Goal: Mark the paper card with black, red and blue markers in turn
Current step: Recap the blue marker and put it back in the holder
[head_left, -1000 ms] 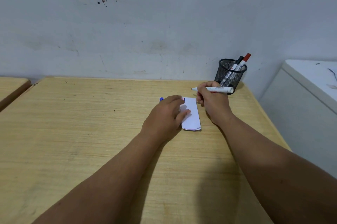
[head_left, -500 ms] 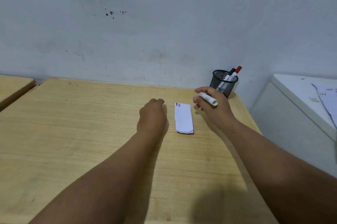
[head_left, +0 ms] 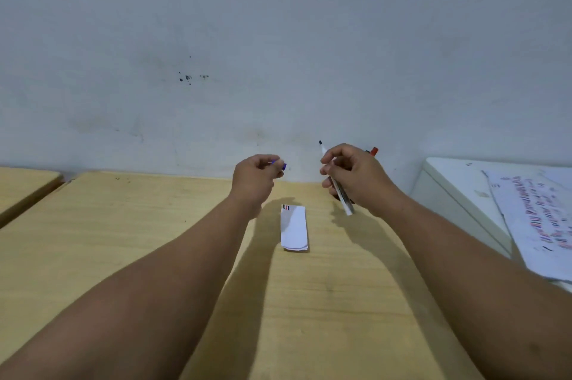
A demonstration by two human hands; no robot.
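Above paper card [head_left: 294,229], left hand [head_left: 254,180] grips blue cap [head_left: 282,166], right hand [head_left: 356,176] marker [head_left: 338,186], print unreadable

No readable text; print on marker [head_left: 340,194] barrel and sheet [head_left: 538,218] markings too blurred.

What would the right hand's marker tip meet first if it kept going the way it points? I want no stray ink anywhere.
The marker in the right hand points its bare tip up and away, toward the wall. Nothing shows between them, so probably the wall, though depth is unclear.
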